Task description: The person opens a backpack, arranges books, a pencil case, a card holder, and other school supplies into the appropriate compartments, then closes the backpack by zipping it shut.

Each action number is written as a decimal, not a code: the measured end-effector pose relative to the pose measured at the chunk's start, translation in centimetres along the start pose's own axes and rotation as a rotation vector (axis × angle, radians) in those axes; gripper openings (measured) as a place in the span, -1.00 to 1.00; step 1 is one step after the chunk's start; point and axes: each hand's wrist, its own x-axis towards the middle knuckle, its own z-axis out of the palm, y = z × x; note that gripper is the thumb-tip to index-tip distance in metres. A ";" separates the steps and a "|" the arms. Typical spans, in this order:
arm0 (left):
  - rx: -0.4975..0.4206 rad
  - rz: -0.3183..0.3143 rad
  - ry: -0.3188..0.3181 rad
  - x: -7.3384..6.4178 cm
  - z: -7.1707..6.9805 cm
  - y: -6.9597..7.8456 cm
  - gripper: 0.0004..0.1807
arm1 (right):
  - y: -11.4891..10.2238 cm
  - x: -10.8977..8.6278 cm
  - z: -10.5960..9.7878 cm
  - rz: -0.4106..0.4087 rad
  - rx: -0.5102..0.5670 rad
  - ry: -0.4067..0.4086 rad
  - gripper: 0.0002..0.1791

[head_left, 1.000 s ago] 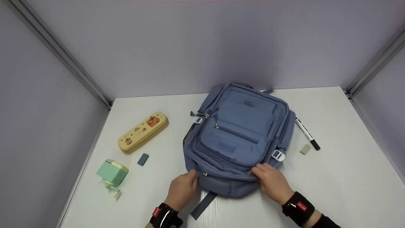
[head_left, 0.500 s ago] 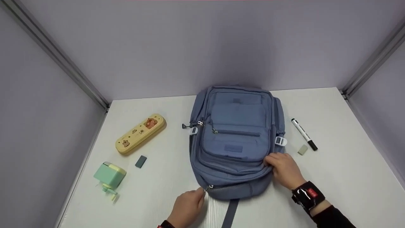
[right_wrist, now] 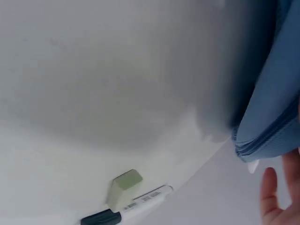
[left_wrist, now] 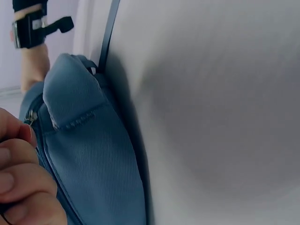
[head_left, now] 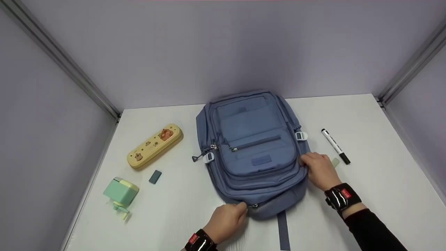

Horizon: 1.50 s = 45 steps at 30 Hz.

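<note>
A blue backpack (head_left: 249, 139) lies front up on the white table, its top leaning left. At its lower edge my left hand (head_left: 227, 220) pinches the pull of a zipper (head_left: 254, 205). Up close in the left wrist view, the curled fingers (left_wrist: 28, 180) sit beside the metal slider (left_wrist: 31, 117). My right hand (head_left: 321, 170) grips the backpack's right side, below a white buckle (head_left: 301, 136). The right wrist view has some of its fingers (right_wrist: 274, 199) at the fabric edge, the rest cut off by the frame.
Left of the backpack lie a yellow pencil case (head_left: 155, 146), a dark eraser (head_left: 155, 177) and a green crank pencil sharpener (head_left: 122, 192). Right of it are a black-capped marker (head_left: 334, 144) and a pale green eraser (head_left: 335, 162), partly behind my right hand. A strap (head_left: 283, 232) trails toward the front.
The backpack has turned, its top swinging left and its bottom right. My left hand has moved right with the zipper pull; my right hand has shifted right and farther from me.
</note>
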 end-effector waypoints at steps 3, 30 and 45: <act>-0.036 -0.050 -0.023 -0.1 0.1 -0.4 -0.70 | -2.1 -0.7 -0.9 -0.040 -0.009 0.002 -0.63; 0.052 -0.154 -0.019 -0.7 -2.0 -3.7 -0.70 | -11.3 -2.2 1.9 -0.240 -0.033 0.057 -0.70; 0.165 -0.271 0.016 1.4 -1.4 -9.2 -0.74 | -8.4 -2.7 0.3 -0.232 0.012 0.068 -0.59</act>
